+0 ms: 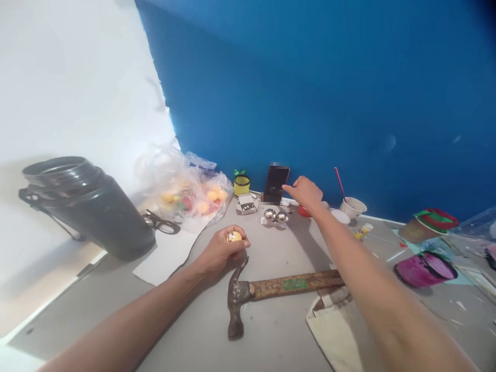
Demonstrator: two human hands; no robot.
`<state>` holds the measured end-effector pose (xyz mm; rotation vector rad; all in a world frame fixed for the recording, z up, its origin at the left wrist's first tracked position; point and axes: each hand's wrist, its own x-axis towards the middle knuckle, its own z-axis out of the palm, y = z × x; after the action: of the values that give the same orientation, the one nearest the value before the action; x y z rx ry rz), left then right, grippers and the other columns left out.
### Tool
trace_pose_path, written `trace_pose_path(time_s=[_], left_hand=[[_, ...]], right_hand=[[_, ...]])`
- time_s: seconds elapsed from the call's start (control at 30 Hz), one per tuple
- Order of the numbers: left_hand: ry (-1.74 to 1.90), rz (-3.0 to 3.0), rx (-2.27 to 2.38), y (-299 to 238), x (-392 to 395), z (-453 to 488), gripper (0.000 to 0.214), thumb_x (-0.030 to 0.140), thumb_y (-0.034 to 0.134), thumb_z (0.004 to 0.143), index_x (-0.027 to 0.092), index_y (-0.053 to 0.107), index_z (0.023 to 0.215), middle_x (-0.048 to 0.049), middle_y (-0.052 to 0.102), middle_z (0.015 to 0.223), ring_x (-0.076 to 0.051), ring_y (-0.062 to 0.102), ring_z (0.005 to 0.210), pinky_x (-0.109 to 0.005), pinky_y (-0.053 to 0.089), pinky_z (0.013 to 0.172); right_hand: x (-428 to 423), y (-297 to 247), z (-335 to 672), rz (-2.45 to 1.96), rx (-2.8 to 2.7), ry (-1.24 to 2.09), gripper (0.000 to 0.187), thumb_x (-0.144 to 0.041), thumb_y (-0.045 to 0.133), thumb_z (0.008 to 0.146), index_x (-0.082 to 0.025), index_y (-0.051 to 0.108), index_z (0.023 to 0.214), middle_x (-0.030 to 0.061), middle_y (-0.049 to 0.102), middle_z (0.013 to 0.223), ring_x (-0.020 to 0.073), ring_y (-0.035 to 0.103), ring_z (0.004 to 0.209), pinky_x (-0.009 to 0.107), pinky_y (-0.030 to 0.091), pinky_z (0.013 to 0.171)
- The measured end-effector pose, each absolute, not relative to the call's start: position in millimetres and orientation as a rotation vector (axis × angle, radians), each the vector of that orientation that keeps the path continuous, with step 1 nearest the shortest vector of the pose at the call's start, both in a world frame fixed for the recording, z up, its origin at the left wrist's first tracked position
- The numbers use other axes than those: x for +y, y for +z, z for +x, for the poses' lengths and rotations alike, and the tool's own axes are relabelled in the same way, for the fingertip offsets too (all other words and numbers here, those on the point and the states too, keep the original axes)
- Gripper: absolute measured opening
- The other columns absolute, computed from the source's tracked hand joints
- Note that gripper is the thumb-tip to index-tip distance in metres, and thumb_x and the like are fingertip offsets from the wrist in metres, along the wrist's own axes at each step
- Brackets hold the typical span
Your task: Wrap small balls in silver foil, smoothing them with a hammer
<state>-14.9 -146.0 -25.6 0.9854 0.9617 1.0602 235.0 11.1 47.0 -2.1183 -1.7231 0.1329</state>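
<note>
Near the middle of the table, my left hand [219,253] is closed around a small yellow ball [234,237] with shiny silvery bits on its top. Farther back, my right hand [306,191] reaches to a dark phone [277,183] propped upright against the blue wall. One outstretched finger is at the phone's screen edge, the other fingers look curled, and nothing is in that hand. Below my left hand lies a claw hammer [271,287], its wooden handle running right under my right forearm. Two mirrored silver balls [276,216] rest in front of the phone.
A large dark flask [89,206] stands at left beside eyeglasses [166,226] and clear plastic bags [182,181]. A small open box [247,204] sits near a yellow cup [241,185]. Rightward are a paper cup [353,207], a pink cup [420,269] and a cloth bag [337,325].
</note>
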Motion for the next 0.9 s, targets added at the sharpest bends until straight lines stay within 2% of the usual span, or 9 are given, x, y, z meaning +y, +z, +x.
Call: trace_pose_path(time_s=[0.33,0.5,0.6,0.7,0.8,0.9], left_hand=[[1.066,0.989,1.017,-21.6,-144.1,-17.2,0.029,0.025,0.083,0.067,0.017,0.058,0.079,0.0042,0.055,0.062,-0.005,0.042,0.047,-0.019,0.024,0.046],[1.078,0.968,1.001,-19.0,-144.5,-18.4,0.030,0.025,0.084,0.066,0.017,0.058,0.079,0.0038,0.056,0.062,-0.005,0.042,0.047,-0.019,0.024,0.046],[1.084,0.922,0.984,-15.6,-145.6,-18.0,0.031,0.024,0.085,0.066,0.017,0.058,0.078,0.0049,0.054,0.059,-0.005,0.042,0.047,-0.019,0.024,0.046],[1.064,0.826,0.913,-11.6,-148.0,-16.4,0.034,0.022,0.087,0.064,0.017,0.057,0.080,0.0045,0.055,0.061,-0.005,0.043,0.047,-0.019,0.027,0.047],[1.041,0.745,0.805,-9.8,-150.6,-14.4,0.033,0.020,0.087,0.066,0.017,0.056,0.080,0.0053,0.053,0.059,-0.005,0.043,0.049,-0.019,0.029,0.050],[1.031,0.699,0.733,-10.7,-152.5,-12.5,0.031,0.016,0.085,0.068,0.016,0.057,0.079,0.0062,0.050,0.059,-0.005,0.043,0.051,-0.018,0.030,0.052]], right_hand=[[33.0,38.5,219.3,-2.135,-1.779,0.070,0.043,-0.057,0.064,0.087,-0.019,0.065,0.106,0.0164,0.074,0.110,0.0329,0.069,0.107,0.040,0.051,0.084],[25.5,42.2,222.3,-2.129,-1.797,0.051,0.040,-0.054,0.065,0.087,-0.018,0.066,0.103,0.0142,0.074,0.108,0.0324,0.069,0.103,0.036,0.048,0.078],[-10.3,49.2,215.9,-2.064,-1.875,0.072,0.032,-0.052,0.066,0.085,-0.021,0.067,0.092,0.0106,0.076,0.097,0.0296,0.069,0.092,0.033,0.043,0.069],[-69.5,55.0,195.9,-1.839,-2.045,0.323,0.024,-0.047,0.067,0.085,-0.023,0.065,0.078,0.0050,0.075,0.081,0.0225,0.066,0.074,0.030,0.036,0.060],[-124.8,54.7,173.3,-1.593,-2.219,0.465,0.020,-0.044,0.072,0.083,-0.025,0.069,0.087,0.0029,0.075,0.081,0.0216,0.064,0.071,0.030,0.033,0.058],[-153.4,47.4,162.7,-1.451,-2.241,0.482,0.011,-0.034,0.070,0.089,-0.026,0.070,0.097,0.0023,0.076,0.086,0.0214,0.064,0.077,0.031,0.034,0.063]])
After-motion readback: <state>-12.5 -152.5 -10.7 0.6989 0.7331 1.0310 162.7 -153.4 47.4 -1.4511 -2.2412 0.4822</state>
